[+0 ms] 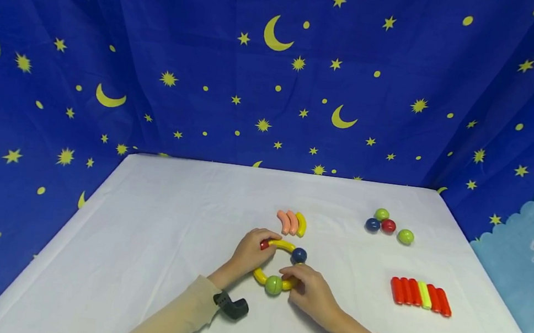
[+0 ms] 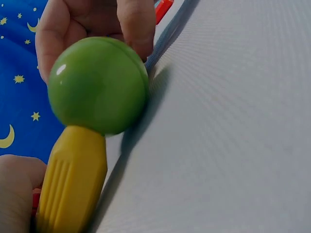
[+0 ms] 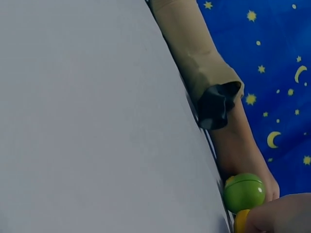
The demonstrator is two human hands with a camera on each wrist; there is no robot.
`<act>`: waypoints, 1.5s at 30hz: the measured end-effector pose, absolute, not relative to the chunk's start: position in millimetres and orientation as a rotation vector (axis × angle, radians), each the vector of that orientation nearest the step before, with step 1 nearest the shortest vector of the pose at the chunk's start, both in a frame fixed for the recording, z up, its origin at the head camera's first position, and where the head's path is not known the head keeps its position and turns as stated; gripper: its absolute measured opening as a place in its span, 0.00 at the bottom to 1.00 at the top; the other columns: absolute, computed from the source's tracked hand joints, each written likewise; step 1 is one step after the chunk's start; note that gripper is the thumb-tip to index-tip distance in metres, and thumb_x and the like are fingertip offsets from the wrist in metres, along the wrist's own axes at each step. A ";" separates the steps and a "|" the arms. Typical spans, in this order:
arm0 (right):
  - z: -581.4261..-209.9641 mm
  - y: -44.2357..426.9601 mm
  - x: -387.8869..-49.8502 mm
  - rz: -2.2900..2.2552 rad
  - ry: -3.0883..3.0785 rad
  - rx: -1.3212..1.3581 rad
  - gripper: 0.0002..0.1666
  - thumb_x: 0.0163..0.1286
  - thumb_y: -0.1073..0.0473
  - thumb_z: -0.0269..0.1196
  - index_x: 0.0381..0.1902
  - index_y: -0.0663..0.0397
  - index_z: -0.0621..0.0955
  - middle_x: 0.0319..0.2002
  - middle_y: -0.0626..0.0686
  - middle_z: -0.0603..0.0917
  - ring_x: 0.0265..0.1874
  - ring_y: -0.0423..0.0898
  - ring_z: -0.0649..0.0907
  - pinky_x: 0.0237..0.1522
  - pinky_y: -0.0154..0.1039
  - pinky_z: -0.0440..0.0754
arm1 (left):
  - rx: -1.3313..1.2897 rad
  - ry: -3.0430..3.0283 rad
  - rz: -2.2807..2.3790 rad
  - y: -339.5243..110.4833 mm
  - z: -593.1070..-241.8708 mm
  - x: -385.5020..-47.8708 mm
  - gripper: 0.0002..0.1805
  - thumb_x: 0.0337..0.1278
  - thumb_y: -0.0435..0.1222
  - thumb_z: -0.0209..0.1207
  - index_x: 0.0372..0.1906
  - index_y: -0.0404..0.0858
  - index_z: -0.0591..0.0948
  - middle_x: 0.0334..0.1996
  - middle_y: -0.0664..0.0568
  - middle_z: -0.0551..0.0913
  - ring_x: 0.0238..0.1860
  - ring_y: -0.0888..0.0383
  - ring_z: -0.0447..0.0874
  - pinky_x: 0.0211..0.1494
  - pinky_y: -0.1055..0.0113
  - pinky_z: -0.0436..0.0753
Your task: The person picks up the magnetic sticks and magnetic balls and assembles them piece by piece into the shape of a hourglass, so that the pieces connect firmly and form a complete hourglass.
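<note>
On the white table, curved yellow rods [image 1: 282, 244] and balls join in a ring. A red ball [image 1: 264, 245] sits at its left, a blue ball [image 1: 299, 256] at its upper right and a green ball [image 1: 274, 285] at the near side. My left hand [image 1: 248, 252] grips the ring's left side at the red ball, which its fingers partly cover. At the right side, my right hand [image 1: 315, 296] pinches the yellow rod [image 1: 288, 284] beside the green ball. The left wrist view shows the green ball [image 2: 97, 86] against a ribbed yellow rod [image 2: 75, 179], with right-hand fingers behind it.
Beyond the ring lie two pink curved rods [image 1: 287, 222] and a yellow one [image 1: 301, 225]. Several loose balls [image 1: 388, 226], green, blue and red, are at the back right. A row of straight red rods [image 1: 406, 291] with one yellow-green rod [image 1: 424, 295] lies to the right.
</note>
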State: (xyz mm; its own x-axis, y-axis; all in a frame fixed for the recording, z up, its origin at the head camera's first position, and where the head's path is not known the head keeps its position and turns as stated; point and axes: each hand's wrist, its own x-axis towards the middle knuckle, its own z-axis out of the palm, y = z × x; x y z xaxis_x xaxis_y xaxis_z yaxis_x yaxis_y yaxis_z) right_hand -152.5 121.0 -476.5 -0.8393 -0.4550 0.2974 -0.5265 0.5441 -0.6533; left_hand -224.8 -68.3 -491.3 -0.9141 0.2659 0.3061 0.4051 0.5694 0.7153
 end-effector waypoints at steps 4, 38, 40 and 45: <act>-475.4 124.6 -155.5 1.163 -2.654 0.810 0.23 0.47 0.76 0.62 0.43 0.57 0.82 0.33 0.47 0.85 0.32 0.35 0.79 0.34 0.29 0.78 | -0.562 -2.635 -1.270 -67.5 -490.7 -224.6 0.12 0.52 0.34 0.63 0.44 0.39 0.85 0.43 0.48 0.86 0.48 0.52 0.82 0.54 0.59 0.79; -464.1 327.9 -120.2 0.829 -2.553 -0.538 0.15 0.60 0.69 0.59 0.46 0.72 0.78 0.44 0.71 0.76 0.41 0.62 0.76 0.33 0.34 0.67 | -0.513 -2.578 -1.377 -70.3 -494.5 -224.3 0.13 0.52 0.41 0.67 0.41 0.38 0.85 0.38 0.50 0.84 0.40 0.58 0.80 0.45 0.70 0.80; -465.1 331.7 -120.5 0.821 -2.569 -0.539 0.15 0.61 0.68 0.59 0.45 0.72 0.78 0.43 0.71 0.77 0.37 0.59 0.77 0.29 0.26 0.65 | -0.511 -2.565 -1.374 -70.4 -494.7 -224.9 0.14 0.51 0.42 0.67 0.40 0.38 0.85 0.38 0.50 0.84 0.39 0.58 0.80 0.43 0.71 0.79; -465.2 339.7 -121.6 0.856 -2.577 -0.553 0.15 0.63 0.66 0.59 0.46 0.72 0.79 0.43 0.72 0.81 0.24 0.34 0.75 0.22 0.17 0.65 | -0.523 -2.541 -1.381 -69.8 -494.7 -225.3 0.16 0.48 0.42 0.70 0.40 0.37 0.84 0.38 0.49 0.84 0.37 0.58 0.79 0.40 0.72 0.78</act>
State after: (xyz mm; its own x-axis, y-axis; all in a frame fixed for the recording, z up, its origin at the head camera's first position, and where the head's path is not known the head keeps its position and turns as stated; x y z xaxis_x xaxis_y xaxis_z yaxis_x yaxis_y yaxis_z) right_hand -121.6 339.7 -465.2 -0.8552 0.4703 0.2177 0.2465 0.7386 -0.6275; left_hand -225.3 -69.8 -494.7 -0.9169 0.2103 0.3393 0.3991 0.5001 0.7685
